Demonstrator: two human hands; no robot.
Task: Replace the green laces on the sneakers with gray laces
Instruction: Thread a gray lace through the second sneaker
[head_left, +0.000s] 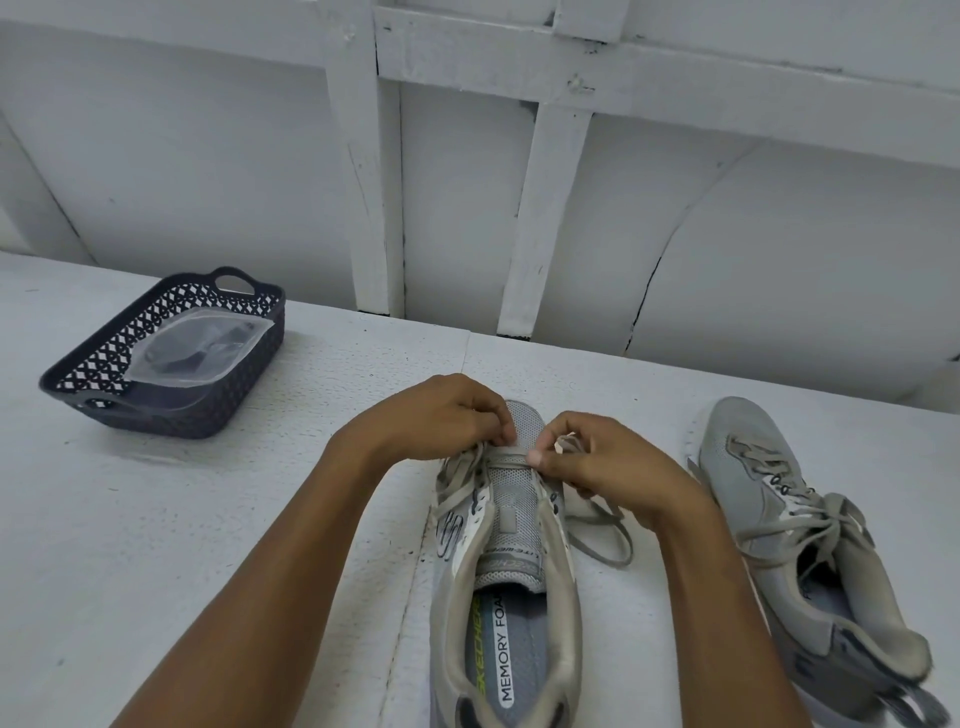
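Observation:
A grey sneaker (506, 597) lies in front of me, toe pointing away, its tongue bare except for one lace bar across the lowest eyelets. My left hand (441, 415) pinches the lace (605, 535) at the left eyelets near the toe. My right hand (602, 462) pinches the lace end at the right eyelets. Loose lace trails on the table to the right of the shoe. A second grey sneaker (810, 545) lies to the right, fully laced with a greyish-green lace and tied.
A dark lattice basket (93, 374) stands at the back left of the white table (208, 519); a clear plastic pouch (200, 345) with dark contents lies in it. A white panelled wall rises behind the table.

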